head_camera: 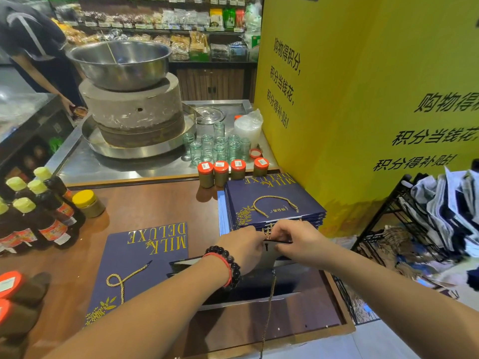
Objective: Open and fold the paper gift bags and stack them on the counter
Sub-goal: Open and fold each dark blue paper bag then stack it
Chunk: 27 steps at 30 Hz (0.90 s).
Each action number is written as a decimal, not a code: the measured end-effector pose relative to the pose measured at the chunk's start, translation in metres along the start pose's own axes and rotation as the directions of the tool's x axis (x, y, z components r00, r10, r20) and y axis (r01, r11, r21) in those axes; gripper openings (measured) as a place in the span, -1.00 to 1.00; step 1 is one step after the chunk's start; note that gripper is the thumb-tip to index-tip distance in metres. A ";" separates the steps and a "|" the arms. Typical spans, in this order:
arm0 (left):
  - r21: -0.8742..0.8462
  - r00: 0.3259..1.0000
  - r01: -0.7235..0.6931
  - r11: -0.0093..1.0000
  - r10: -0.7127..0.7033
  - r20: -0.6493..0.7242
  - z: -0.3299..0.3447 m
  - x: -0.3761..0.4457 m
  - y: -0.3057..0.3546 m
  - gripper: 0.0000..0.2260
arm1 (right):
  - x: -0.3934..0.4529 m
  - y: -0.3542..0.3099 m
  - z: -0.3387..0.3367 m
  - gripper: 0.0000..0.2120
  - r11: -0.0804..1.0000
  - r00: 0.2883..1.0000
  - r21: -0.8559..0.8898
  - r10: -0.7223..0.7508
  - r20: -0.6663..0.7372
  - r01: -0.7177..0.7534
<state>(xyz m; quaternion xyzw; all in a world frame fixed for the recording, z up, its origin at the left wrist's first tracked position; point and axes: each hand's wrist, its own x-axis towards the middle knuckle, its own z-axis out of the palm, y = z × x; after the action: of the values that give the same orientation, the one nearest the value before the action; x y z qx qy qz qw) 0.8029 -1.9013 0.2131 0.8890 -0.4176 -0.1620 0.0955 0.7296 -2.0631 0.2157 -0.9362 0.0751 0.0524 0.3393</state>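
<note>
A person's two bare arms reach forward over a brown wooden desk (145, 203) in a shop. Both hands meet at the top edge of a navy paper gift bag (259, 288) that stands partly opened near the desk's front right. The left hand (241, 248), with a dark bead bracelet (230, 268) and a red cord at the wrist, has its fingers curled onto the bag's rim. The right hand (295, 242) pinches the same rim just beside it, by the gold rope handle. A thin gold cord hangs down from the bag past the desk's front edge.

Just behind the hands lies a stack of flat navy gift bags (272, 203) printed "MILK DELUXE" in gold. Another flat gift bag (140, 268) lies alone to the left, its gold handle looped on top.

Four red-capped jars (230, 172) stand in a row behind the stack. Dark sauce bottles (39, 211) with pale green caps cluster at the desk's left edge. Further back, a stone mill (134, 110) carries a steel bowl (120, 60). A yellow sign panel (363, 99) stands to the right.
</note>
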 end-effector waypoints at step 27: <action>-0.103 0.997 0.059 0.993 -0.065 -0.051 -0.002 -0.004 -0.007 -0.87 | -0.004 -0.028 0.030 -0.83 0.874 0.981 -0.469 0.045 -0.189 -0.130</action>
<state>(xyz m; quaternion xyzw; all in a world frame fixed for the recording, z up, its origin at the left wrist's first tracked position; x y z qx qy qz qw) 0.8062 -1.8942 0.2141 0.8996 -0.3783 -0.1615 0.1466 0.7292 -2.0224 0.2106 -0.9875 0.1312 0.0037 0.0869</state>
